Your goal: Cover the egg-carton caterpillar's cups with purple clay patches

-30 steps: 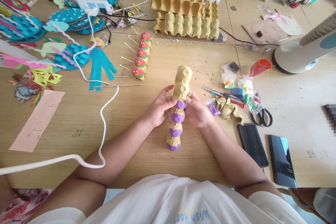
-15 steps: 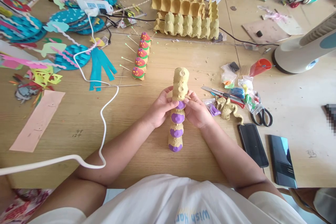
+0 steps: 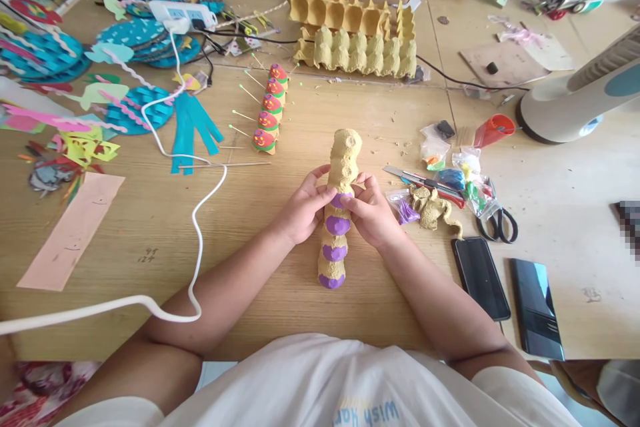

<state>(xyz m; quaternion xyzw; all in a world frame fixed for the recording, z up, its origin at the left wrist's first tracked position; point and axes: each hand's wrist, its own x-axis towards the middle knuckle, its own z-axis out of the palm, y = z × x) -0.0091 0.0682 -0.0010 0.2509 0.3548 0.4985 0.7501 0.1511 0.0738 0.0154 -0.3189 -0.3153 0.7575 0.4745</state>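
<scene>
Between my hands is an egg carton strip (image 3: 345, 153), a single row of tan bumps pointing roughly away from me. Purple clay (image 3: 338, 225) covers part of several bumps on its nearer half; the far end is bare. My left hand (image 3: 306, 207) grips the strip's left side, thumb against the purple patch nearest the middle. From the right, my right hand (image 3: 373, 210) holds it too, its thumb pressed on that same patch. To the right lie a small bag of purple clay (image 3: 407, 210), torn carton scraps (image 3: 429, 208) and a utility knife (image 3: 425, 180).
A finished-looking red and green caterpillar strip (image 3: 270, 110) stands ahead left, pins sticking out. Egg cartons (image 3: 365, 50) lie at the back. A white cable (image 3: 197, 213) crosses the left side. Scissors (image 3: 500, 223), two phones (image 3: 481, 277) and a red cup (image 3: 495, 130) are on the right.
The strip has tilted slightly, its near end shifting a little left. My right thumb has moved down and left onto the purple patch. Both hands keep their hold.
</scene>
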